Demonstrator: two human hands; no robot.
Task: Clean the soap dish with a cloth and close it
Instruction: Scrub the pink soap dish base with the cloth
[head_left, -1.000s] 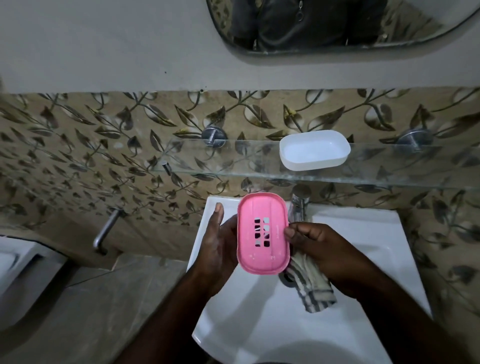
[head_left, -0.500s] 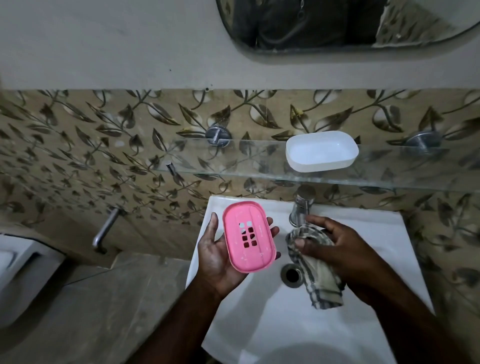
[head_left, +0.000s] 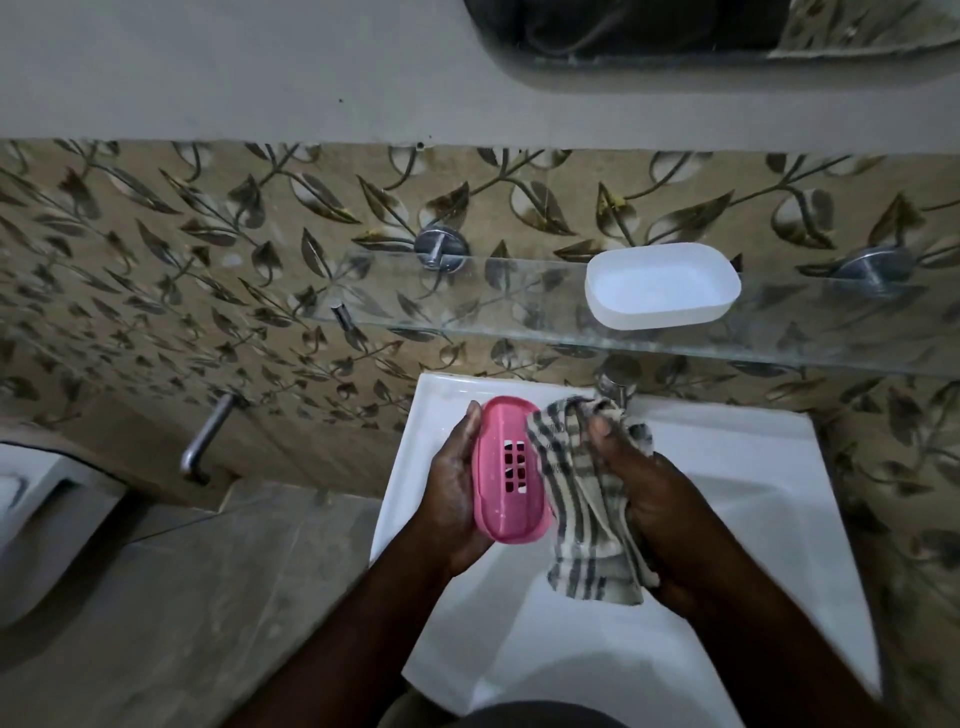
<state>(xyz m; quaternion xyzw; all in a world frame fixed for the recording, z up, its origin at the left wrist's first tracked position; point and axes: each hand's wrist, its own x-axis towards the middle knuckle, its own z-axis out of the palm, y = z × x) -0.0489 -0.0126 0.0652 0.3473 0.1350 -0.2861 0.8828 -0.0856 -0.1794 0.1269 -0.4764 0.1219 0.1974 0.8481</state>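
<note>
A pink soap dish (head_left: 506, 467) with a slotted bottom is held over the white sink (head_left: 727, 467) by my left hand (head_left: 452, 488), thumb along its left edge. My right hand (head_left: 639, 483) grips a striped grey and cream cloth (head_left: 582, 499), which lies against the dish's right side and hangs down below my palm. The white lid of the soap dish (head_left: 661, 287) lies open side up on the glass shelf (head_left: 467, 322) above the sink.
A chrome tap (head_left: 615, 379) stands at the sink's back, partly behind the cloth. A metal pipe (head_left: 205, 441) sticks out of the leaf-patterned wall at the left. A white toilet (head_left: 36, 519) sits at the far left. A mirror (head_left: 727, 31) hangs above.
My right hand brought the cloth left and up from near the tap until it touched the pink dish. My left hand turned the dish more upright and closer to the cloth.
</note>
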